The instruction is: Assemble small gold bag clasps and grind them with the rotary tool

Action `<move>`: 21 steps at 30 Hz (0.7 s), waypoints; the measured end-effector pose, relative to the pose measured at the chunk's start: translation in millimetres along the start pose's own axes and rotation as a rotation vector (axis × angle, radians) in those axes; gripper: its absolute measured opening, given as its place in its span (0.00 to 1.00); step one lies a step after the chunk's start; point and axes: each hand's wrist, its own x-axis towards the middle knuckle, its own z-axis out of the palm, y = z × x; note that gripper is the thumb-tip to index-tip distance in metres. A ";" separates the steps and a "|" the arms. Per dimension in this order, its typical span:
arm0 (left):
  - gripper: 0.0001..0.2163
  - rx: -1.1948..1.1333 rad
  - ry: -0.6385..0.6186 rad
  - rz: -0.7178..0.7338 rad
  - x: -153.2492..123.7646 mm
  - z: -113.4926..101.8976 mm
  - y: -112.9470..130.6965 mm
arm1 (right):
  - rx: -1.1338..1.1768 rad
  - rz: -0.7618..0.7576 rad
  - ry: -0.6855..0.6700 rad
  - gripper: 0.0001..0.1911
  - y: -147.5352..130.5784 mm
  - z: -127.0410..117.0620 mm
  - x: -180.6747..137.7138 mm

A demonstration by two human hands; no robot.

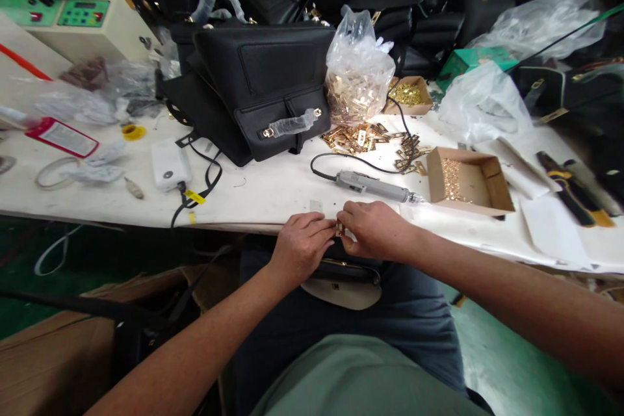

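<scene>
Both hands meet at the near edge of the white worktop [273, 192], pinching a small gold metal fitting [340, 228] between them: the left hand [301, 247] closes on it from one side, the right hand [375, 231] from the other, equally near. Its long axis is too small to tell. Just beyond lies a grey rotary tool [373, 186]; a black leather handbag [263, 88] stands farther back.
</scene>
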 end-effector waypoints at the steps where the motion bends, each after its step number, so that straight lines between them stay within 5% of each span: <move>1: 0.09 0.003 -0.001 0.003 -0.1 -0.1 -0.1 | -0.001 -0.003 0.005 0.14 0.4 0.8 -0.1; 14: 0.09 0.007 0.007 0.020 1.7 -2.7 0.7 | -0.024 0.031 0.017 0.13 -8.6 0.4 -1.2; 21: 0.09 0.006 -0.011 0.025 0.3 -1.8 -2.6 | 0.010 0.037 0.141 0.15 -2.4 18.4 -7.4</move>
